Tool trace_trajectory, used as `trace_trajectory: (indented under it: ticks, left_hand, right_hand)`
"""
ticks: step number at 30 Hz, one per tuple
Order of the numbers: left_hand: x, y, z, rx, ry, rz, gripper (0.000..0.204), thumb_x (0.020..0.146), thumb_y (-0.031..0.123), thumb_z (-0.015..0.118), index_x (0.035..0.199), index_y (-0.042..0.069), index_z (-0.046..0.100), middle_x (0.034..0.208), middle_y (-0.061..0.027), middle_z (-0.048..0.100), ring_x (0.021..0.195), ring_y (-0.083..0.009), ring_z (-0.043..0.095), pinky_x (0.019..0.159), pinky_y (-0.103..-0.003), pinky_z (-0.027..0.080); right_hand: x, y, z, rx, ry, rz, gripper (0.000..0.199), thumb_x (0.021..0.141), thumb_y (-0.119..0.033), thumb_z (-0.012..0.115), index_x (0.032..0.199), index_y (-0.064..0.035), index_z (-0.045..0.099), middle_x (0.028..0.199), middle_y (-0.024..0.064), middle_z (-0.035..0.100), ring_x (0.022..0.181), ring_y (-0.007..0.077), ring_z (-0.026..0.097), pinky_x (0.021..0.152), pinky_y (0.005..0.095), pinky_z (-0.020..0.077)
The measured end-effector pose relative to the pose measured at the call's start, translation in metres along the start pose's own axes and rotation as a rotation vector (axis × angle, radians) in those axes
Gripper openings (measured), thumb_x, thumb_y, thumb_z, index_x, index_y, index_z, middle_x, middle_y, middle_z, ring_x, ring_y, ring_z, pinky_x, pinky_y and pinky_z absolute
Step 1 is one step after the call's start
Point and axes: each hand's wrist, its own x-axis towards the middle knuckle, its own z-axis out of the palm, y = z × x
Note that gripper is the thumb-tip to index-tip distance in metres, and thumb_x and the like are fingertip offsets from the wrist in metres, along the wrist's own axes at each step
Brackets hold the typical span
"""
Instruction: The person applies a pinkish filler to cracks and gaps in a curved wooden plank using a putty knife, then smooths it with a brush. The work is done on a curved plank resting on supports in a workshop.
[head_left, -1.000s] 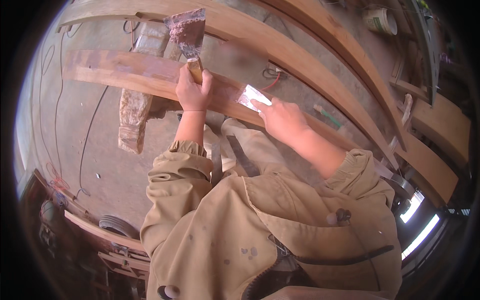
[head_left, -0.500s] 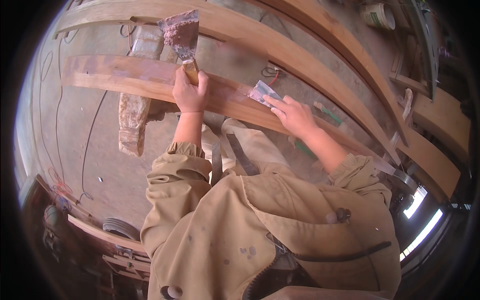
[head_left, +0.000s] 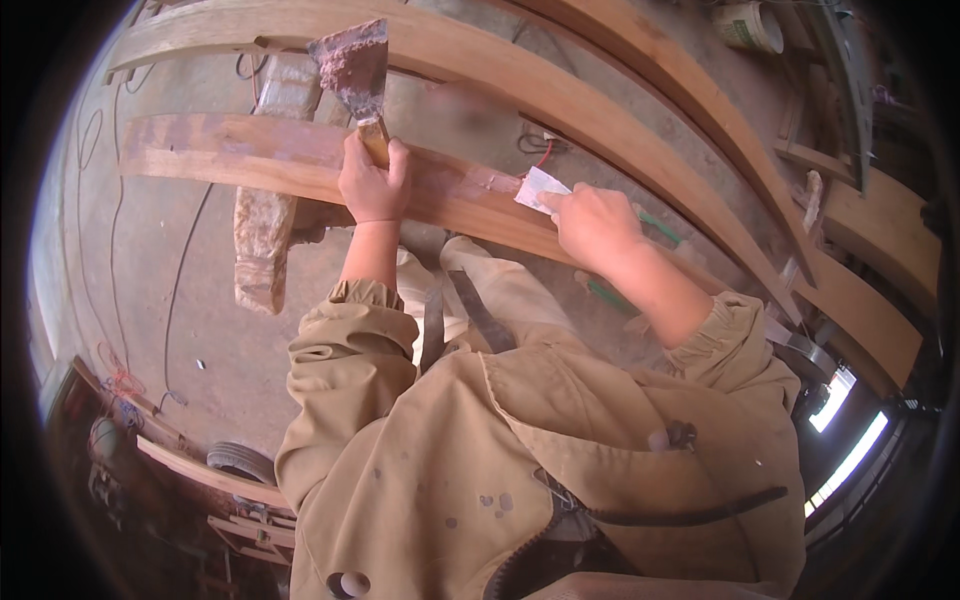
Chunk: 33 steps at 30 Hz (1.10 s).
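While left hand (head_left: 373, 180) grips putty knife (head_left: 357, 70) w/ blade pointing up, right hand (head_left: 592, 222) pinches sandpaper (head_left: 538, 188).

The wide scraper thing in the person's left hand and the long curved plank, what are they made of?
The wide flat scraper in the left hand looks like a metal blade, crusted with reddish-brown paste, on a pale handle that seems to be wood. The long curved brown plank is wood: grain lines run along it, with reddish smears on top. The right hand presses a small white scrap, perhaps paper.
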Motion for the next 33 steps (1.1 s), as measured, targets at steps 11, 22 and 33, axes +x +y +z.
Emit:
trace_trajectory:
  ticks: [11,22,33]
  left_hand:
    - [0.0,-0.002,0.001,0.007,0.013,0.018,0.03,0.083,0.031,0.058,0.094,0.003,0.053,0.082,-0.0169,0.058,0.075,-0.0388,0.057,0.066,-0.041,0.046]
    - [-0.001,-0.004,0.0,0.038,-0.004,-0.02,0.031,0.079,0.03,0.06,0.095,0.004,0.053,0.084,-0.0173,0.059,0.076,-0.0384,0.058,0.067,-0.042,0.047]
    - [0.0,-0.011,0.0,0.09,-0.013,0.01,0.034,0.08,0.03,0.06,0.099,0.002,0.054,0.085,-0.0191,0.059,0.077,-0.0399,0.057,0.068,-0.043,0.047]
  right_hand:
    - [0.024,-0.014,-0.016,0.06,0.217,-0.072,0.02,0.083,-0.012,0.049,0.093,-0.0087,0.067,0.074,0.0133,0.066,0.073,0.0305,0.066,0.063,0.0395,0.0528]
    - [-0.047,0.032,0.019,0.172,-0.014,0.215,0.04,0.084,-0.028,0.059,0.122,-0.0167,0.056,0.09,0.0155,0.063,0.086,0.0318,0.061,0.073,0.0412,0.0485]
    - [-0.077,0.02,0.098,0.693,0.378,0.3,0.047,0.083,-0.029,0.062,0.127,-0.017,0.051,0.087,0.0166,0.06,0.081,0.0355,0.06,0.07,0.0444,0.047]
